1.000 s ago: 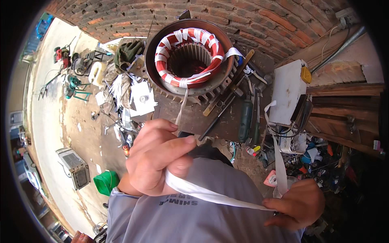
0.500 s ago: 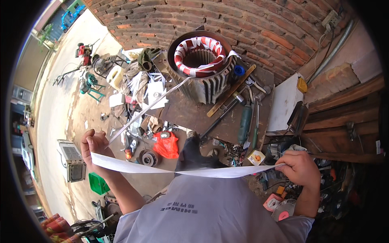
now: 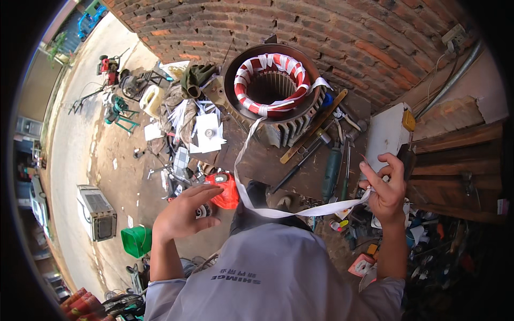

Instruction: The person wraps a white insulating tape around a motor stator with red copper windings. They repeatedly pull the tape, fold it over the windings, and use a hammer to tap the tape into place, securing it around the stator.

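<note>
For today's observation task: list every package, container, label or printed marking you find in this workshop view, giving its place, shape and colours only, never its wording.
Printed marking: dark lettering across the grey shirt, bottom centre.
Jerrycan: pale, boxy, on the ground upper left.
Bucket: green, left of the left hand.
White box: flat, rectangular, on the bench above the right hand, which holds white tape.
No screens or signs show.
</note>
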Tool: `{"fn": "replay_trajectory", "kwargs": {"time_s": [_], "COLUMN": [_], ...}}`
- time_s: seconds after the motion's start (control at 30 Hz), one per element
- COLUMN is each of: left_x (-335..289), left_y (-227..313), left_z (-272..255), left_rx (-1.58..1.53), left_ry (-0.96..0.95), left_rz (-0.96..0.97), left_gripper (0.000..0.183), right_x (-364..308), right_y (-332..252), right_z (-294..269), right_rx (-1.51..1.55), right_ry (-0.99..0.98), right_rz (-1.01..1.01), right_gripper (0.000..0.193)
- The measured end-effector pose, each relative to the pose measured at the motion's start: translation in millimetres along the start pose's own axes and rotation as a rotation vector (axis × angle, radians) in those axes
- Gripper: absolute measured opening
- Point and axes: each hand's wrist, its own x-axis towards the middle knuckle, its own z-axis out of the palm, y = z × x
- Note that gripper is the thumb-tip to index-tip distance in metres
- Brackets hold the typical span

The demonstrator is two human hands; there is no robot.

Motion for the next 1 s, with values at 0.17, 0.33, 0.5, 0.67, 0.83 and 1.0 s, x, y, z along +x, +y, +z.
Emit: {"fn": "replay_trajectory", "kwargs": {"time_s": [0.17, 0.33, 0.5, 0.67, 0.83, 1.0], "left_x": [95.0, 135.6, 151.1, 157.2, 150.7, 149.3], "left_y": [35.1, 37.4, 23.5, 27.6, 28.0, 25.3], "left_z": [23.7, 39.7, 23.7, -2.6, -4.5, -5.5], "left_rx": [-0.825, -1.255, -1.405, -1.088, -0.891, -0.919], "left_ry": [-0.031, -0.151, -0.106, -0.162, 0.079, 0.122], "left_rz": [0.181, 0.209, -0.107, -0.041, 0.129, 0.11], "left_gripper": [0.04, 0.053, 0.034, 0.017, 0.013, 0.012], "right_x": [44.4, 58.8, 76.7, 79.2, 86.4, 100.3], "right_y": [-37.8, -61.8, -52.3, -39.0, -25.7, -61.9], "right_z": [46.0, 91.0, 99.8, 94.3, 75.3, 63.0], "right_rx": [0.481, 0.964, 0.943, 1.045, 1.467, 0.686], "right_ry": [0.086, -0.12, -0.193, -0.422, -0.564, -0.467], "right_rz": [-0.018, 0.13, -0.021, 0.044, 0.458, 0.371], "right_gripper": [0.029, 0.021, 0.025, 0.039, 0.04, 0.032]}}
